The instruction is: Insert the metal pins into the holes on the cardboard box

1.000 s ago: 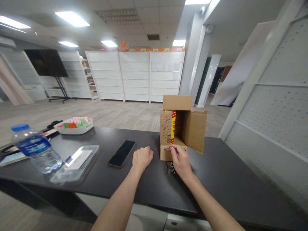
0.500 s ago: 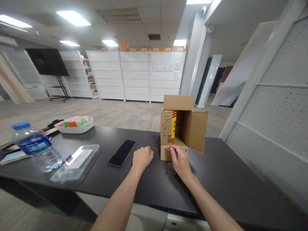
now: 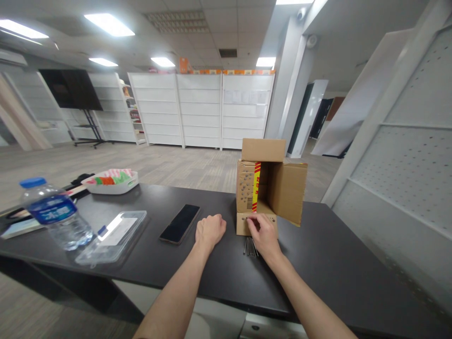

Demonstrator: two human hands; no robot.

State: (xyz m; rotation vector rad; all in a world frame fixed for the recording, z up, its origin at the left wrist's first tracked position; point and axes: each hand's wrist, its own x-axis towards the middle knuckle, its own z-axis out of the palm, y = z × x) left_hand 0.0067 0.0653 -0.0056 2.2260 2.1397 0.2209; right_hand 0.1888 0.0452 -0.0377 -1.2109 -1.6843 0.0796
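No wording is legible. At nine o'clock, the bottle (image 3: 74, 233) wears a blue label (image 3: 53, 210) with blurred white characters; toward four, the cardboard box (image 3: 289, 193) shows red print on yellow tape (image 3: 256, 187) and a barcode (image 3: 249, 203).

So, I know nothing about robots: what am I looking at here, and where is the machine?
There is no machine: you see a person's own two bare hands, viewed by a camera worn on their head, looking forward and down. On the dark table stands an open cardboard box, with some nails lying in front. Toward the left are a phone, a clear plastic case, a water bottle and a white basket. The left hand is a loose fist beside the phone, with nothing visible in it. The right hand has its fingertips at the box's front flap; whether they pinch something is too small to tell.
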